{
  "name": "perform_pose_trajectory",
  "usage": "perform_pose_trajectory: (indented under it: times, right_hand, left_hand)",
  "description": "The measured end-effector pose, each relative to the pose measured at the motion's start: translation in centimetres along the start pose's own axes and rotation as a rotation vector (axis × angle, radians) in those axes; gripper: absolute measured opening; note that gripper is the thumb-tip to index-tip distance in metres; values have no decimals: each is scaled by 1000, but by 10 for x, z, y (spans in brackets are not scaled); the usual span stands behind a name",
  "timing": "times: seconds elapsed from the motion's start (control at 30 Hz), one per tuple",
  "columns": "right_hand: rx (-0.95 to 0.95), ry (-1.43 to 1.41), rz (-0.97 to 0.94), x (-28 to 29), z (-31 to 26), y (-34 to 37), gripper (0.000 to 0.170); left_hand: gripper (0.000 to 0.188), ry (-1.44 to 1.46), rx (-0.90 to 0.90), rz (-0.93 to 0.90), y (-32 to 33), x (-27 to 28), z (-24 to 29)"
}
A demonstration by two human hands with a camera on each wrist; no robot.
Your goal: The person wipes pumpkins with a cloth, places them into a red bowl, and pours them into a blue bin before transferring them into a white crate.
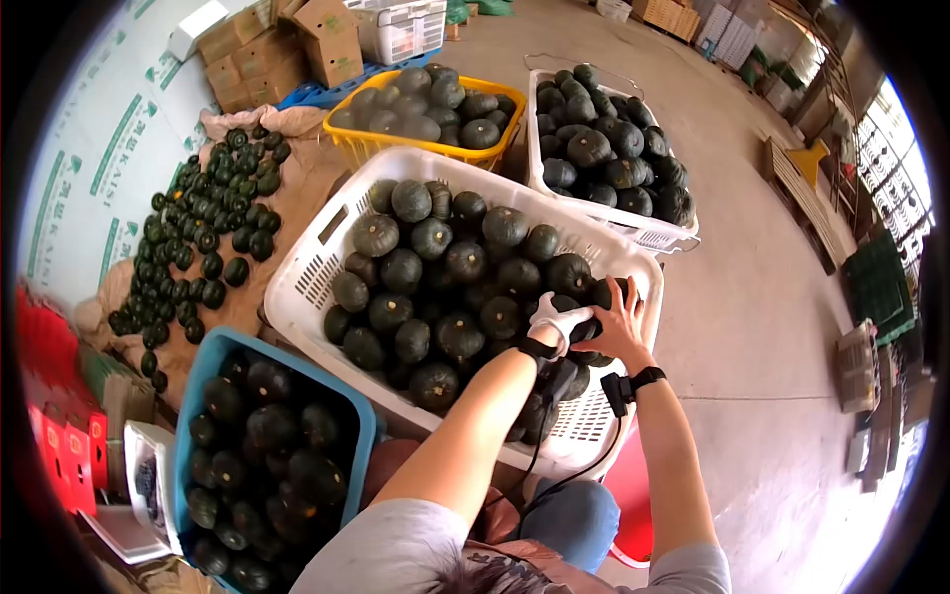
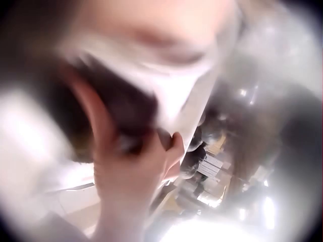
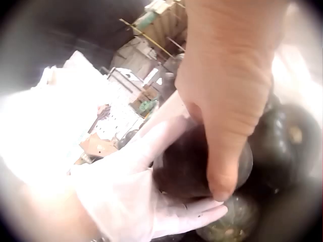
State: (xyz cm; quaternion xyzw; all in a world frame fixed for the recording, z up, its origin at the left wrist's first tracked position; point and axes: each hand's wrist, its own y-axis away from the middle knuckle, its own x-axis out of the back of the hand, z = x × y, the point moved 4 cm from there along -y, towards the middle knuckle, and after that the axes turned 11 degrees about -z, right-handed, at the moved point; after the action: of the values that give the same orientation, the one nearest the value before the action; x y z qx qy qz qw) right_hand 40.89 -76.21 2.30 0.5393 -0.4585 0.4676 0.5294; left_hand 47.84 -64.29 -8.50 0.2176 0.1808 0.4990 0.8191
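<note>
Both hands work at the right end of a white plastic crate (image 1: 297, 282) heaped with dark green kabocha squashes (image 1: 460, 337). My left hand (image 1: 560, 323) wears a thin white glove; my right hand (image 1: 623, 335) is bare. Between them they hold one dark round squash (image 3: 184, 156). In the right wrist view, gloved fingers curve round its left side and underneath, while the bare thumb (image 3: 222, 176) presses its near face. Other squashes lie right beside it. The left wrist view is blurred, with the bare hand (image 2: 126, 176) against a dark shape.
A blue crate (image 1: 368, 416) of squashes stands at the lower left. Behind are a yellow basket (image 1: 361, 148) and another white crate (image 1: 633, 233), both full. Loose squashes (image 1: 213, 213) cover brown sheeting on the left. A red tub (image 1: 633, 495) sits beside my knee.
</note>
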Motion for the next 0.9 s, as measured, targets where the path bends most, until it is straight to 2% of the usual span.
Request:
perform_pose_trajectory:
  times: [0.03, 0.1, 0.17, 0.2, 0.23, 0.27, 0.3, 0.37, 0.4, 0.43, 0.5, 0.53, 0.57, 0.6, 0.63, 0.67, 0.7, 0.73, 0.77, 0.8, 0.83, 0.87, 0.9]
  right_hand:
    - [15, 9, -12, 4, 6, -3, 72]
    - [30, 59, -75, 3, 24, -11, 83]
    - [-94, 82, -27, -18, 45, -31, 96]
    - [-140, 94, -52, -12, 38, -34, 100]
    - [-177, 183, -140, -6, 32, -39, 102]
    - [-144, 332, -88, -15, 35, -42, 106]
    - [-171, 329, -189, -14, 33, -50, 107]
    - [-214, 281, -117, -14, 28, -46, 100]
    - [-221, 241, -151, -8, 26, -45, 96]
    - [-233, 67, -171, 8, 15, -40, 86]
    - [-110, -326, 15, 2, 24, -53, 78]
    - [-42, -452, 49, 32, -19, -39, 75]
    - [188, -415, 230, 42, -52, -37, 77]
    - [243, -448, 145, 89, -119, -12, 77]
    - [461, -503, 110, 102, -156, -7, 78]
    - [593, -512, 63, 117, -198, 2, 75]
    - [729, -495, -17, 123, -237, 8, 72]
    - [828, -675, -80, 117, -272, 16, 69]
    - [965, -740, -88, 111, -308, 24, 68]
    - [1058, -879, -99, 90, -342, 31, 71]
    - [1088, -1008, -193, 86, -365, 42, 75]
    - [1107, -1105, -246, 87, -373, 47, 79]
    - [1149, -1147, -155, 93, -367, 43, 81]
  left_hand:
    - [91, 5, 75, 105, 39, -4, 29]
    - [91, 35, 198, 90, 32, -5, 35]
    - [88, 30, 77, 45, 20, 4, 28]
    - [84, 14, -101, 17, 24, 14, 31]
    - [82, 67, -19, -88, 61, 32, 51]
    - [84, 122, -19, -126, 74, 47, 52]
    - [82, 137, -46, -216, 126, 76, 74]
    - [76, 266, -223, -383, 211, 140, 84]
    - [77, 267, -236, -453, 276, 177, 94]
    - [79, 105, -271, -348, 320, 215, 90]
    - [72, 156, -388, -252, 408, 279, 79]
    - [63, -152, -424, 62, 440, 317, 59]
    - [59, -270, -342, 219, 472, 342, 49]
    - [56, -457, -291, 354, 500, 366, 32]
    - [52, -818, -268, 447, 521, 391, 13]
    - [49, -1306, -291, 437, 539, 415, -11]
    - [56, -379, 51, 661, 538, 441, -30]
    - [60, -775, 76, 715, 537, 439, -19]
    - [64, -1166, 83, 782, 535, 434, 2]
    - [65, -1059, -8, 648, 521, 420, 28]
    - [66, -948, -83, 518, 508, 402, 53]
    - [67, -990, -130, 377, 493, 389, 73]
    - [67, -1063, -187, 211, 476, 369, 97]
